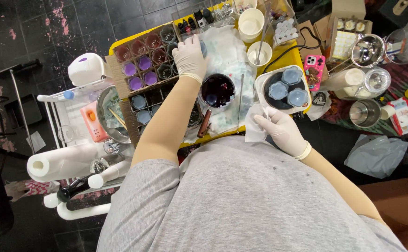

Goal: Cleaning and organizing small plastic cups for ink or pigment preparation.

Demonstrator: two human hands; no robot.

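Note:
My left hand (pixel 190 55), in a white glove, reaches over the yellow table (pixel 293 59) and closes on a small blue-grey candle beside a cardboard grid box (pixel 144 95) holding several purple, red and blue candles. My right hand (pixel 281 129), also gloved, pinches a white paper towel (pixel 255 127) at the table's near edge. Between the hands stands a dark pot of purple liquid (pixel 217 90). A white scale (pixel 262 83) with a dark plate (pixel 284 103) carries three blue flower-shaped candles just above my right hand.
White cups (pixel 251 23) and a spoon stand at the far side. A pink phone (pixel 314 66), metal pitchers (pixel 365 113) and boxes lie on the right. A white trolley (pixel 54 112) with a metal bowl (pixel 105 100) and paper roll (pixel 61 162) stands left.

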